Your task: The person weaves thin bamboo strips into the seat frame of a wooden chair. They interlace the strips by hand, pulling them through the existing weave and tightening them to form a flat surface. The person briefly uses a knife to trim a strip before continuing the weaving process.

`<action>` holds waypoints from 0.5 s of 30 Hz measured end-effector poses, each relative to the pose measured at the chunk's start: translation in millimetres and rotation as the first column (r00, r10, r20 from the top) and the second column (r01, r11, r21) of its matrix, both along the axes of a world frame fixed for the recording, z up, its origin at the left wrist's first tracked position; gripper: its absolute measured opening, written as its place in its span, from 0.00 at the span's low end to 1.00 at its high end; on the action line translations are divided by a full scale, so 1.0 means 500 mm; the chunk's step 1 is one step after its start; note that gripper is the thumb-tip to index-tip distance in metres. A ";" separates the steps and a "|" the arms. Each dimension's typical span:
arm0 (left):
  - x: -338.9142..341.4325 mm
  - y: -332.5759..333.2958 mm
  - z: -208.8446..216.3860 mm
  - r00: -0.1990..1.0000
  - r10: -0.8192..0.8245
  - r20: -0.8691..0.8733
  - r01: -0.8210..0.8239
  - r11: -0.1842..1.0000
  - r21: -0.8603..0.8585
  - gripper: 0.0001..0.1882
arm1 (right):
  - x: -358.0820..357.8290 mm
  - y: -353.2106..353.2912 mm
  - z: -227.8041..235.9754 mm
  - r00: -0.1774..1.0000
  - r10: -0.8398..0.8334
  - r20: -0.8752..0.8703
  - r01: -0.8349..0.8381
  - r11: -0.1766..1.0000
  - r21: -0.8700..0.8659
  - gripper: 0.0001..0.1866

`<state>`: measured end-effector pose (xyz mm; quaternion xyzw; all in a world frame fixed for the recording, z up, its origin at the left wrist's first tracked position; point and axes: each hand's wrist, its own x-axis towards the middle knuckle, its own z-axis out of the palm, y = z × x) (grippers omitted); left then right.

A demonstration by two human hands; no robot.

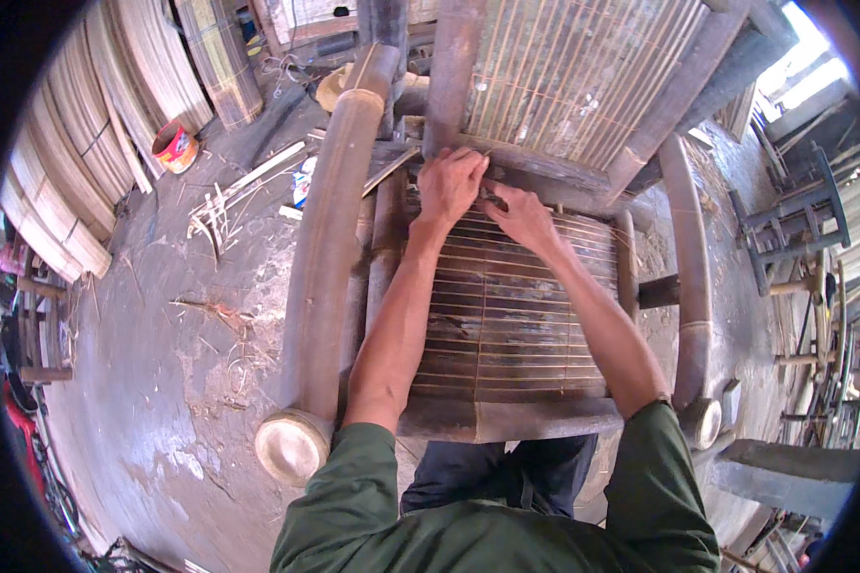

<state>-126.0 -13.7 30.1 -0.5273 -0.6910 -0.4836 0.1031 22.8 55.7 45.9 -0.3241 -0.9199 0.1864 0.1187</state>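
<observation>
1. Down at the lower edge, a person's dark green short sleeves (354,477) frame the view, with black trousers (497,468) below the seat's front.
2. Just beyond stands a brown bamboo armchair, its thick round front rail (516,420) running across, with a seat of narrow dark slats (506,334) behind it.
3. Long round bamboo armrests flank the seat: the left armrest (330,248) ends in a pale cut face, as does the right armrest (690,258).
4. At the seat's rear left corner, the left hand (451,186) has its fingers curled under; the right hand (521,215) is beside it, thumb and fingers bent toward it. I cannot tell what either pinches, as the fingers hide it.
5. Behind them leans the backrest of thin upright bamboo strips (554,86).
6. Left of the chair, pale split slivers (215,220) lie on the grey, stained floor (153,344).
7. Farther off are a red round tub (175,146) and tall pale bundles of bamboo slats (67,162).
</observation>
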 end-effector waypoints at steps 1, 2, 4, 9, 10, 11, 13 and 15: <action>0.001 -0.001 0.002 1.000 -0.018 -0.026 0.018 1.000 0.010 0.11 | -0.022 -0.002 -0.012 0.999 -0.030 0.023 0.030 0.999 -0.023 0.19; 0.002 0.000 0.004 0.999 -0.032 -0.009 0.032 0.999 -0.004 0.10 | -0.036 0.000 -0.020 0.997 -0.063 0.048 0.065 0.997 -0.044 0.18; 0.001 0.002 0.005 0.984 -0.049 0.170 0.052 0.999 -0.009 0.09 | -0.039 0.035 -0.045 0.978 -0.046 -0.205 0.021 0.992 -0.126 0.16; -0.006 -0.013 -0.087 0.998 0.030 0.062 0.017 0.766 -0.643 0.18 | -0.079 0.045 0.010 0.587 -0.738 -0.333 -0.143 0.310 -0.940 0.12; -0.010 -0.014 -0.130 0.989 0.035 -0.141 -0.105 0.843 -0.528 0.19 | -0.091 0.037 0.016 0.611 -0.709 -0.353 -0.150 0.334 -0.931 0.11; -0.008 0.000 -0.136 0.982 -0.002 -0.191 -0.103 0.837 -0.537 0.18 | -0.093 0.044 0.011 0.637 -0.671 -0.381 -0.135 0.389 -0.911 0.11; -0.005 0.004 -0.141 0.957 -0.063 -0.283 -0.114 0.816 -0.567 0.15 | -0.115 0.025 0.007 0.699 -0.584 -0.413 -0.112 0.481 -0.869 0.11; 0.002 0.003 -0.125 0.968 -0.070 -0.239 -0.104 0.759 -0.643 0.13 | -0.092 0.007 0.000 0.687 -0.605 -0.403 -0.155 0.420 -0.894 0.10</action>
